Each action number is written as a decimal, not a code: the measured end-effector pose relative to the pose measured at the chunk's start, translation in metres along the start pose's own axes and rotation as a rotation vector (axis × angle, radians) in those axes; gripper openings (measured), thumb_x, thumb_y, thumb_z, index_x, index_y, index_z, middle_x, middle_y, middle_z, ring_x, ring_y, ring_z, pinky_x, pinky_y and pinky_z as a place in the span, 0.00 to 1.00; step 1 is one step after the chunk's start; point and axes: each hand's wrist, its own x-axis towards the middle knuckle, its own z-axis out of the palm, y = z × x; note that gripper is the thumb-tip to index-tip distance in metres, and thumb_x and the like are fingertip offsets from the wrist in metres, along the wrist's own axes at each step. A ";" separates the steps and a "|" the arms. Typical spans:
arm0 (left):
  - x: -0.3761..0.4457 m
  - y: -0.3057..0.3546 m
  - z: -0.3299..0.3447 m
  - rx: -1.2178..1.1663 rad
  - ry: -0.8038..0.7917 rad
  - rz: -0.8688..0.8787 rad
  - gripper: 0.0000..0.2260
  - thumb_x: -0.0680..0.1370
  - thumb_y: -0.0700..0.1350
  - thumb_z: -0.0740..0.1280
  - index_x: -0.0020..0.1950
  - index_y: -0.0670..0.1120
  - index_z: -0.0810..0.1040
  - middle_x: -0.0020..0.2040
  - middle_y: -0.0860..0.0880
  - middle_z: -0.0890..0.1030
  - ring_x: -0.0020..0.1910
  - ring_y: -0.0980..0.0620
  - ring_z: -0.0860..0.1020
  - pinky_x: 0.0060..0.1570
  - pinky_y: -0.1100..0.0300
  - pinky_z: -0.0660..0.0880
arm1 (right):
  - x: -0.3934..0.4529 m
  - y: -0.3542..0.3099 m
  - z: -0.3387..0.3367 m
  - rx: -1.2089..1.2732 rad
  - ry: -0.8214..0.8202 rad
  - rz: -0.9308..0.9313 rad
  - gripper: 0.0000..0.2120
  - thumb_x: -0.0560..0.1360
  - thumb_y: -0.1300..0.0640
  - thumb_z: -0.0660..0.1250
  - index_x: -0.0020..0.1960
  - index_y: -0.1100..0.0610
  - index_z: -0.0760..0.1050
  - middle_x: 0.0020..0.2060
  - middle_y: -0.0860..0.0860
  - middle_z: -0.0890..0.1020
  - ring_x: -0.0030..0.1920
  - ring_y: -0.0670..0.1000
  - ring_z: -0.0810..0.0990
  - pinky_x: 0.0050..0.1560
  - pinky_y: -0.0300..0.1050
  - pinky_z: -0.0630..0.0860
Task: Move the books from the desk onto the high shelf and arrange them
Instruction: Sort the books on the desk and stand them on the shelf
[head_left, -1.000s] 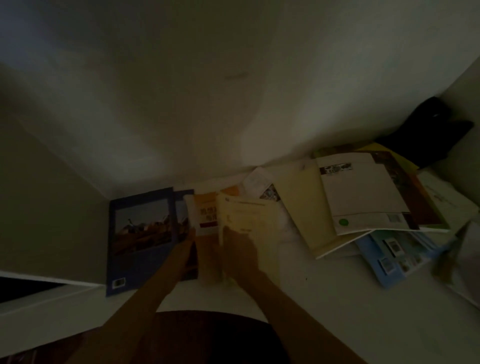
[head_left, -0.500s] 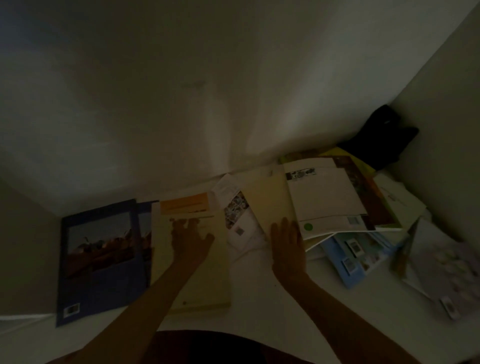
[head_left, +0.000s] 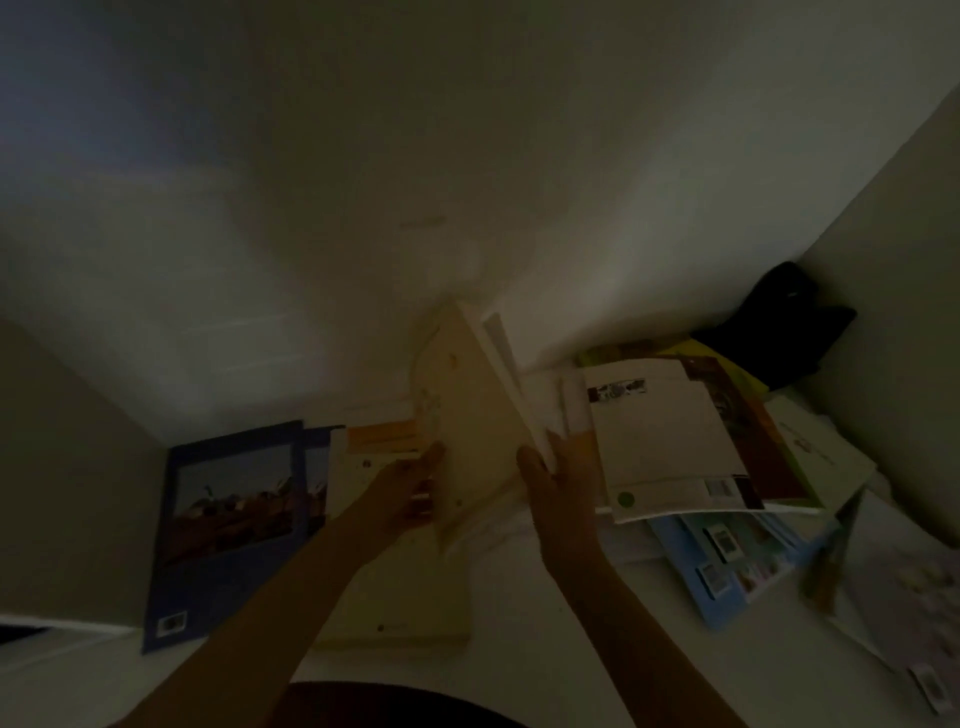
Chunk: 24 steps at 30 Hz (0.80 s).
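Dim shelf (head_left: 519, 649), white, seen from above, walls closing in at back and both sides

Left hand (head_left: 400, 493) gripping the left edge of a cream book (head_left: 472, 441), thumb on the cover, fingers curled behind. Right hand (head_left: 558, 499) at the book's right side, fingers pinching its white page block near the lower corner. Cream book tilted up off the shelf, top corner leaning toward the back wall, lower corner just above another book

Beneath it, flat on the shelf, a pale yellow book (head_left: 400, 597), near edge toward the camera. Orange-topped book (head_left: 382, 434) lying flat behind that, partly covered. Further left, a blue book (head_left: 228, 525) with a landscape photo on the cover, flat against the left wall, barcode label at its near corner

Right of the hands, a loose overlapping pile: white book (head_left: 670, 441) with a green dot and barcode on top, brown-and-orange cover (head_left: 753, 431) under it, green and yellow edges showing behind. Light blue book (head_left: 727, 566) sticking out below the pile toward the camera. More pale covers (head_left: 914, 608) at far right, blurred, titles unreadable

Black object (head_left: 779, 322) bunched in the back right corner, kind unclear

Dark rounded shape (head_left: 395, 706) at bottom centre between the forearms
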 end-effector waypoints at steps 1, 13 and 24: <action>-0.003 0.000 -0.009 -0.026 0.031 0.007 0.19 0.73 0.53 0.69 0.58 0.44 0.73 0.55 0.45 0.79 0.49 0.44 0.80 0.48 0.49 0.78 | -0.007 0.007 0.007 0.122 -0.057 0.061 0.08 0.77 0.63 0.62 0.55 0.58 0.76 0.43 0.52 0.80 0.43 0.49 0.80 0.42 0.44 0.79; -0.020 -0.066 -0.091 0.366 0.412 0.058 0.24 0.72 0.33 0.71 0.65 0.36 0.66 0.65 0.35 0.71 0.62 0.36 0.72 0.59 0.40 0.71 | -0.053 0.102 0.058 -0.602 -0.322 0.387 0.17 0.75 0.59 0.61 0.63 0.60 0.72 0.58 0.56 0.75 0.57 0.55 0.75 0.54 0.47 0.74; 0.003 -0.067 -0.081 0.205 0.313 0.061 0.32 0.73 0.35 0.70 0.73 0.43 0.58 0.69 0.39 0.67 0.65 0.38 0.70 0.60 0.43 0.71 | -0.023 0.110 0.075 -0.492 -0.194 0.535 0.31 0.74 0.48 0.62 0.74 0.53 0.58 0.67 0.57 0.68 0.66 0.59 0.68 0.65 0.54 0.69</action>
